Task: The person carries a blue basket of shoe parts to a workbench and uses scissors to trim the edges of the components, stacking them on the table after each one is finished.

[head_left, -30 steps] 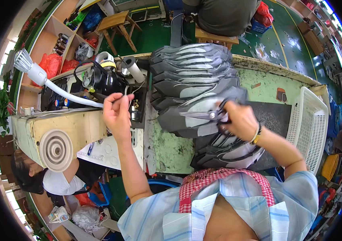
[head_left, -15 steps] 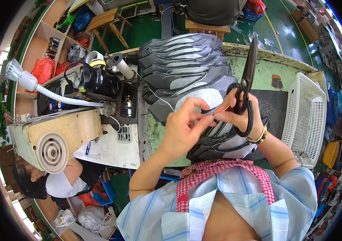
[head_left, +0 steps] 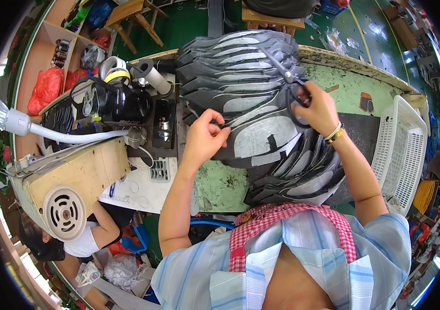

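Note:
A long row of overlapping dark grey flat panels (head_left: 230, 72) with light grey inserts covers the middle of the bench. The nearest panel (head_left: 258, 137) lies face up, a large pale patch on it and small dark tabs near its lower edge. At its left corner my left hand (head_left: 207, 137) is closed, thumb and forefinger about a dark edge. My right hand (head_left: 319, 108) grips black scissors (head_left: 288, 76) by the handle loops, their blades pointing up and left over the row. A second fanned pile of similar panels (head_left: 300, 170) lies closer to me.
A white plastic basket (head_left: 400, 155) stands at the right end of the green bench (head_left: 225, 183). To the left are a sewing machine (head_left: 75, 175), a flexible lamp (head_left: 10, 119), a thread spool (head_left: 152, 77) and tape rolls (head_left: 114, 70). Another person (head_left: 83, 240) sits at lower left.
My hands have separated from their meeting point above the panels. The right has moved up with the scissors, which now tip left over the row; the left has shifted left to the nearest panel's corner.

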Demonstrator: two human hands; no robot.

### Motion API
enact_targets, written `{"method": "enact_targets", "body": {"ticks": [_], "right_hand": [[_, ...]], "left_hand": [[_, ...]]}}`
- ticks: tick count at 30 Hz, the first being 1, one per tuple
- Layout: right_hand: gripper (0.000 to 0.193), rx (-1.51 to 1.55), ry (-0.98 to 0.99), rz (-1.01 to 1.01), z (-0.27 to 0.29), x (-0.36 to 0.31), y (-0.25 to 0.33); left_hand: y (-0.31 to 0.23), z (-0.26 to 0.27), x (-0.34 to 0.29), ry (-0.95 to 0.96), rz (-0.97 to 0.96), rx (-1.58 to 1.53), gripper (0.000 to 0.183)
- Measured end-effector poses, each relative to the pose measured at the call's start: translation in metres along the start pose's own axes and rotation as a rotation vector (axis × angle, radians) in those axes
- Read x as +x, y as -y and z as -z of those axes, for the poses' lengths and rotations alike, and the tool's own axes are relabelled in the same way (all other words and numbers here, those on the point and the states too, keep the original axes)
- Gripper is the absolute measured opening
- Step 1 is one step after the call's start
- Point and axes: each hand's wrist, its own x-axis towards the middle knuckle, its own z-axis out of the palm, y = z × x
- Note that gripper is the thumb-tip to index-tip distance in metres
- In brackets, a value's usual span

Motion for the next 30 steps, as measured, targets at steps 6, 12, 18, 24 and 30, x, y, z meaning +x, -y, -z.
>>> {"method": "enact_targets", "body": {"ticks": [6, 12, 18, 24, 30], "right_hand": [[0.049, 0.868, 0.672, -0.029, 0.049, -0.049, 0.029], [0.085, 1.109, 1.304, -0.700, -0.023, -0.086, 0.067], [0.060, 1.058, 1.052, -0.519, -0.014, -0.087, 0.085], [0.040, 1.084, 0.542, -0.032, 0.037, -0.051, 0.079], [0.030, 0.930, 0.252, 0.001, 0.041, 0.019, 0.061]], "left_hand": [[-0.005, 0.029, -0.020, -0.113, -0.184, 0.314, 0.025], [-0.020, 0.043, -0.027, -0.013, -0.285, 0.291, 0.021], [-0.018, 0.028, -0.044, -0.105, -0.364, 0.339, 0.019], [-0.093, -0.040, -0.075, 0.023, -0.525, -0.059, 0.022], [-0.113, -0.013, 0.011, 0.022, -0.382, 0.104, 0.024]]}}
